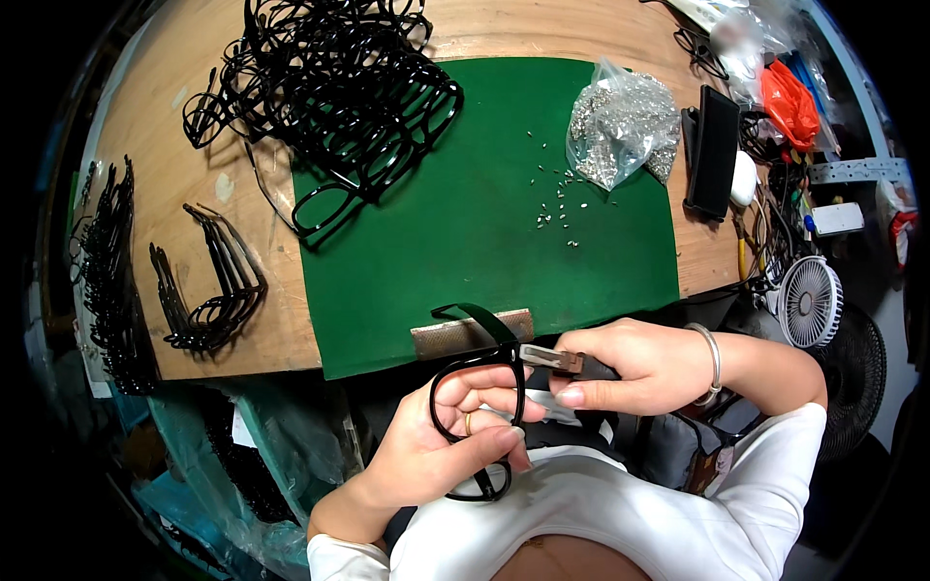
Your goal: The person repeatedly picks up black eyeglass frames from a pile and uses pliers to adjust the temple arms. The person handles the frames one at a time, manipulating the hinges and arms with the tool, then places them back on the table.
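Note:
My left hand (417, 450) holds a black eyeglass frame (524, 392) at the table's front edge, its fingers round the rim and one temple (489, 325) reaching over the edge. In my right hand (620, 363) is a plier-like tool (550, 359) with metal jaws and a dark handle; its tip meets the frame near the hinge corner. Whether the jaws grip anything there is too small to tell. Just beyond the frame, a rough tan block (426, 342) sits at the edge of the green mat (417, 281).
A heap of black frames (329, 107) lies at the back left. Farther left are stacked frames (228, 315) and a row of black parts (116, 281). Tiny metal pieces (547, 205) lie by a clear bag (620, 121). A phone (715, 155) and white fan (810, 302) stand right.

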Tool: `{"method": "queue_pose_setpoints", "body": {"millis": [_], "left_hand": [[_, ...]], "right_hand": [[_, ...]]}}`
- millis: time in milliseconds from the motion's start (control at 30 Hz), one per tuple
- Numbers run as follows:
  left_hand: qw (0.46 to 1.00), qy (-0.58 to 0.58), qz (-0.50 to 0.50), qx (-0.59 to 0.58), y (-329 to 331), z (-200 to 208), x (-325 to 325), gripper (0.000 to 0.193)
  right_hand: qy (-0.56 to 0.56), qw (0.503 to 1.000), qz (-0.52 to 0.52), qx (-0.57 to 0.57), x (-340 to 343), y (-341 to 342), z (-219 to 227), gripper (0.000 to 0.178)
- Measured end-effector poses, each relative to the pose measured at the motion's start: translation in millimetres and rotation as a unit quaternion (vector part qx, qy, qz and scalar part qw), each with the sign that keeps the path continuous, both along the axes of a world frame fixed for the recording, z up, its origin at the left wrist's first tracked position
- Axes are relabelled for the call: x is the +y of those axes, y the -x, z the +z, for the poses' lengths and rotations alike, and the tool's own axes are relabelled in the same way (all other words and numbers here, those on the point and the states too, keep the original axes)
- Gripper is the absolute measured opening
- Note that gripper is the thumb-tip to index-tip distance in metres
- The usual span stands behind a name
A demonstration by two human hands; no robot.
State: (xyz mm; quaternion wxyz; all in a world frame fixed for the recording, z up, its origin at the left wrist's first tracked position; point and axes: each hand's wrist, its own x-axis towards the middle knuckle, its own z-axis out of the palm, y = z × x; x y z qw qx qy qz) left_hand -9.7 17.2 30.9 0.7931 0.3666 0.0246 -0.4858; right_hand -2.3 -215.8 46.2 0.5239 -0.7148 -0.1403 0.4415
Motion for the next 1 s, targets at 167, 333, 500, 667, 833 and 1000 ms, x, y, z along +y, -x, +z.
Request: {"method": "queue_pose_setpoints", "body": {"millis": [167, 333, 500, 667, 833, 1000], "left_hand": [[0.999, -0.047, 0.02, 0.006, 4.5, 3.9, 1.3, 0.041], [0.998, -0.052, 0.014, -0.031, 9.5, -1.8, -0.9, 0.043], [0.997, -0.067, 0.034, -0.035, 10.4, 3.9, -9.8, 0.043], [0.997, -0.062, 0.006, -0.035, 0.9, 6.4, -9.6, 0.042], [0.998, -0.051, 0.02, 0.002, -5.4, 9.8, -10.3, 0.047], [0.967, -0.179, 0.097, -0.151, -13.1, 25.6, 27.2, 0.047]], "right_hand": [[0.009, 1.0, 0.03, -0.004, 7.4, -9.9, 4.1, 0.041], [0.13, 0.987, 0.027, -0.093, 16.1, -8.9, 11.0, 0.036], [0.228, 0.953, 0.013, -0.2, 16.1, 1.2, 4.9, 0.026], [0.035, 0.982, 0.08, 0.17, -11.0, -32.3, 0.8, 0.037], [0.143, 0.983, -0.007, -0.117, -7.6, -30.1, -27.1, 0.035], [0.114, 0.943, -0.074, -0.304, 4.6, -9.7, -64.0, 0.027]]}}
